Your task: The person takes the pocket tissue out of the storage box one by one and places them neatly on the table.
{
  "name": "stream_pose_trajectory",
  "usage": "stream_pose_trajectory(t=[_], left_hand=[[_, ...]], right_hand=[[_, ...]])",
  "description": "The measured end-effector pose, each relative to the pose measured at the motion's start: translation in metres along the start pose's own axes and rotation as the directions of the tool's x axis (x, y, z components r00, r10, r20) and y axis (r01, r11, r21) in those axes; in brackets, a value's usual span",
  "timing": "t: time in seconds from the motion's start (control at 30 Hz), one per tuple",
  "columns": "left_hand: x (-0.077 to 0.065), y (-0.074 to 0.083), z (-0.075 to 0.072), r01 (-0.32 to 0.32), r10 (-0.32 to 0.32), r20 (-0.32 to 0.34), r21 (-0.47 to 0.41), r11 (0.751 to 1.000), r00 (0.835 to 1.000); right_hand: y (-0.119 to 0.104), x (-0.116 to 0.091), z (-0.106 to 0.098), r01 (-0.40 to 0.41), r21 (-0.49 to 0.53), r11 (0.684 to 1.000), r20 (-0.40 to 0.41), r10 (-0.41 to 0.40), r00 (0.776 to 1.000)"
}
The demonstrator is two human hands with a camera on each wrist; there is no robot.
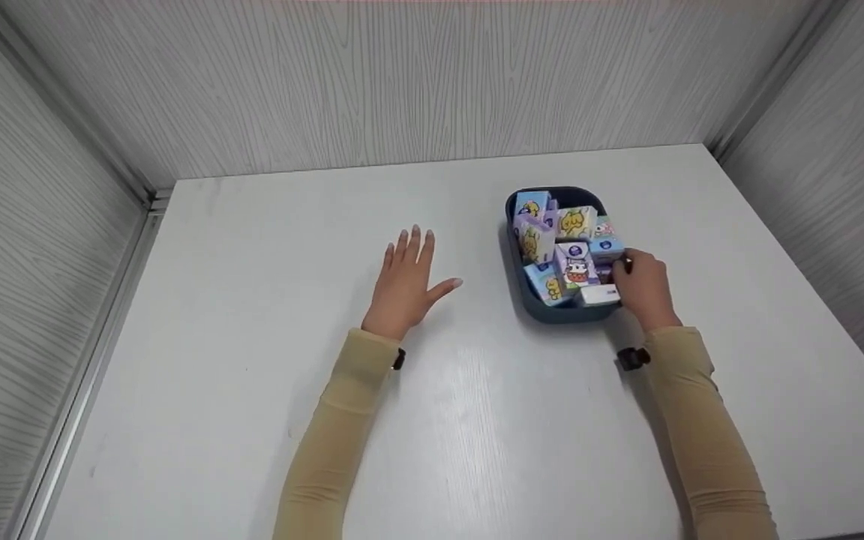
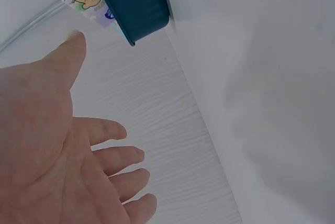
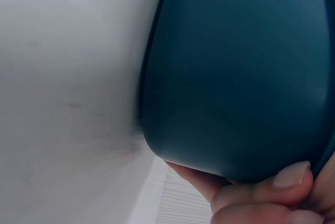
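Note:
A dark teal plastic bin stands on the white table, heaped with small cartoon-printed packs in blue, purple and white. My right hand grips the bin at its right side. In the right wrist view its fingers curl against the lower end of the bin's wall. To the left of the bin, my left hand is palm down over the table, fingers straight and thumb spread, apart from the bin. The left wrist view shows the bare palm holding nothing.
The white tabletop runs back to a grey wood-grain panel. Similar panels stand at the left and right. A metal rail follows the table's left edge.

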State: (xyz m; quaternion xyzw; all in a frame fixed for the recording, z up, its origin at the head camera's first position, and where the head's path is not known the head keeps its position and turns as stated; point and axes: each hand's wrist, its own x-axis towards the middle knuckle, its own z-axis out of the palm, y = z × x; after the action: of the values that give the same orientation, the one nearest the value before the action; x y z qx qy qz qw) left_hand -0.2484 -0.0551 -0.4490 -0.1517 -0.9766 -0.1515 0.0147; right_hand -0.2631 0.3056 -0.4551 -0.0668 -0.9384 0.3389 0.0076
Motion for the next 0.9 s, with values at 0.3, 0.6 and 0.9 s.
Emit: stream_pose_trajectory(t=[0.3, 0.6, 0.9], left_hand=[[0.026, 0.033, 0.008, -0.057, 0.063, 0.065, -0.093, 0.994, 0.996], [0.052, 0.069, 0.010, -0.076, 0.086, 0.073, -0.126, 0.989, 0.994], [0.072, 0.099, 0.019, -0.124, 0.135, 0.074, -0.137, 0.983, 0.988]], right_hand=[[0.002, -0.001, 0.003, 0.072, -0.042, 0.997, -0.071, -0.075, 0.995], [0.000, 0.001, 0.001, 0.015, 0.005, 1.000, -0.030, -0.014, 0.999], [0.003, 0.000, 0.001, -0.012, 0.022, 1.000, -0.005, 0.012, 1.000]])
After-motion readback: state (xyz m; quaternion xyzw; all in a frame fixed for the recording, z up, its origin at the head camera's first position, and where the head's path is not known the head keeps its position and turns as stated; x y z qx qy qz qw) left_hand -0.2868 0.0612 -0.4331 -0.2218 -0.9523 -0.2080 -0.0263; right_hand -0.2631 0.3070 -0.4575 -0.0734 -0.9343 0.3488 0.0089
